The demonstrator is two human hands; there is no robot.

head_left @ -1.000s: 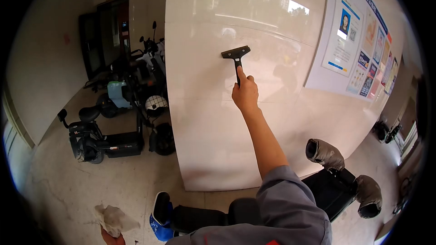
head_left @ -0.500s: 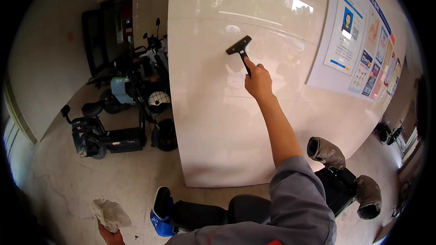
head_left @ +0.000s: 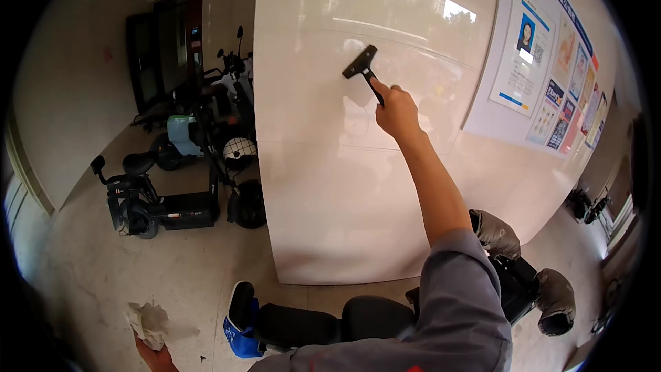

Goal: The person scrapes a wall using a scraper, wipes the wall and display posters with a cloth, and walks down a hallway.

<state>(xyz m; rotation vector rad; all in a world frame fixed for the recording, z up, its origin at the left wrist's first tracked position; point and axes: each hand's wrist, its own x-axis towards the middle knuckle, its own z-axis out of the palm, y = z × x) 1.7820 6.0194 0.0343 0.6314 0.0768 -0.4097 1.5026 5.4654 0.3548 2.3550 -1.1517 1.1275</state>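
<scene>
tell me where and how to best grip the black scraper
Probably by its slim handle, coming from the lower right, as the right hand does: the scraper tilts, its handle slanting down and rightward from the wide head, which is better left free.

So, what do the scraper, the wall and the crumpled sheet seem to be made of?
Scraper: perhaps plastic or painted metal; black, fairly matt. Wall: probably polished tile or stone; glossy, strongly reflecting. Crumpled sheet: paper or thin cloth, unclear; dull, creased.
</scene>
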